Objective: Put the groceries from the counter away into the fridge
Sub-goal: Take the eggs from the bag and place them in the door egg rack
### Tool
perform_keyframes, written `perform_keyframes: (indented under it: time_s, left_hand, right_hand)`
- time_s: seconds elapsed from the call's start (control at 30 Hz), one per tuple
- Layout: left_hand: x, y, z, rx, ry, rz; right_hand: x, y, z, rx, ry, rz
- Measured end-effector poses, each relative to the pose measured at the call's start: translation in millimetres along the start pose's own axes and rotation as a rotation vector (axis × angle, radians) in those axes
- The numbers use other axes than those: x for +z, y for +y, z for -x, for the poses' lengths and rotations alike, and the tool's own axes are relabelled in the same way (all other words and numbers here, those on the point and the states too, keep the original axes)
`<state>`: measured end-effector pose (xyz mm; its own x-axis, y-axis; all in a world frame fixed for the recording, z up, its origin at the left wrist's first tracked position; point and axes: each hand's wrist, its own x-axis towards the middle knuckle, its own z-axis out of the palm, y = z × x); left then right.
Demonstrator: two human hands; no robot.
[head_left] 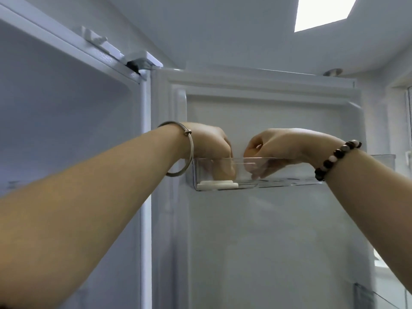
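The fridge door stands open, and its clear top door bin is at hand height. A white egg tray lies at the bin's left end. My left hand reaches down into the bin with curled fingers round a tan egg, which sits just above the tray. My right hand dips into the bin right beside it, fingers curled round a second brownish egg that is mostly hidden in the palm. The two hands are a small gap apart.
The fridge's white interior opens to the left, with its top edge and hinge above. Another clear door bin shows at the lower right. A window frame borders the right side.
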<state>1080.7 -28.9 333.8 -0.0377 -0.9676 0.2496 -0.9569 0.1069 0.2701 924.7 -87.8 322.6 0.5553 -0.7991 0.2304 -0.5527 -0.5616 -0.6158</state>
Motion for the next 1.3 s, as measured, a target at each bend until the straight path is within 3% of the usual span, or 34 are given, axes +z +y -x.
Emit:
perform_keyframes:
  time_s: [0.23, 0.4, 0.67, 1.3]
  left_hand:
    - [-2, 1, 3, 0.019, -0.121, 0.04]
    - [-3, 1, 10, 0.051, -0.129, 0.071]
    - [4, -1, 4, 0.042, -0.02, 0.032]
    - [8, -2, 10, 0.052, 0.051, 0.103]
  right_hand:
    - [0, 1, 6, -0.02, 0.065, 0.21]
    - [-2, 3, 3, 0.031, -0.001, 0.184]
    - [-5, 5, -1, 0.042, -0.118, 0.135]
    - [1, 3, 4, -0.017, 0.128, 0.182]
